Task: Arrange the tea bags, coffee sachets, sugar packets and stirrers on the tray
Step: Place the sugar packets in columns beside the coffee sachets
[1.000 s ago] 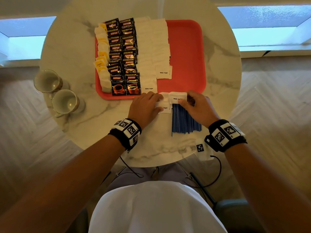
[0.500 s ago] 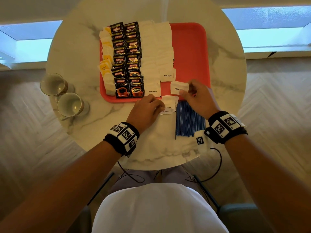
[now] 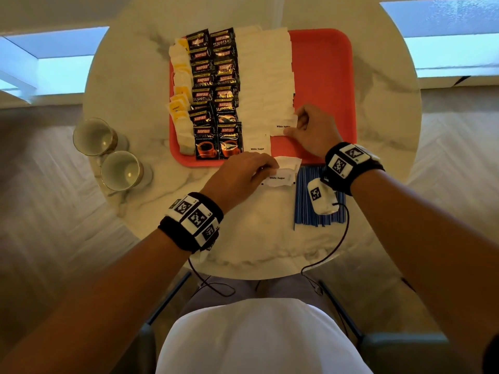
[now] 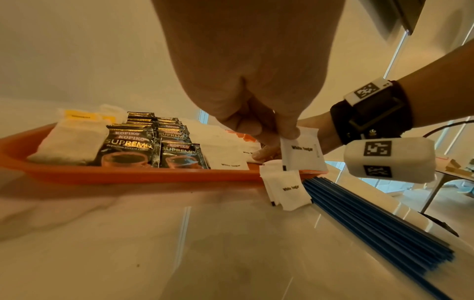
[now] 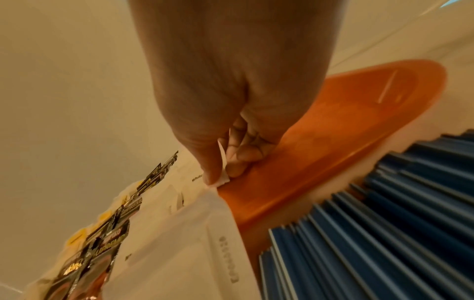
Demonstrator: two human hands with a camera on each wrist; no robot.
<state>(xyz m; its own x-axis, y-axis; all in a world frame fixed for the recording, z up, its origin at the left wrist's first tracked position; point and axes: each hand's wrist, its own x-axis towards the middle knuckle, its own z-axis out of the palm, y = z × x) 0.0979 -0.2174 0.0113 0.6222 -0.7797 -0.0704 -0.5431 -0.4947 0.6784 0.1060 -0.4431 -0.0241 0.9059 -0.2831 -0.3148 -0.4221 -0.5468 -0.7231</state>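
Observation:
A red tray [image 3: 326, 76] holds a column of tea bags [image 3: 181, 76], two columns of black coffee sachets [image 3: 216, 90] and two columns of white sugar packets [image 3: 264, 76]. My right hand [image 3: 293, 125] pinches one sugar packet [image 3: 282, 126] low over the tray, at the near end of the right sugar column; the right wrist view shows the packet [image 5: 221, 162] between thumb and fingers. My left hand [image 3: 266, 168] pinches a sugar packet [image 4: 302, 152] just above a small pile [image 4: 284, 188] on the table before the tray. Blue stirrers [image 3: 305, 211] lie beside the pile.
Two glass cups [image 3: 94, 136] [image 3: 121, 171] stand at the left of the round marble table [image 3: 243, 247]. The stirrers lie under my right wrist, close to the tray's near rim [image 4: 102, 174]. The table's near edge is just in front of my lap.
My right hand carried a sugar packet from the pile on the table up onto the tray, next to the right sugar column. My left hand stayed at the pile.

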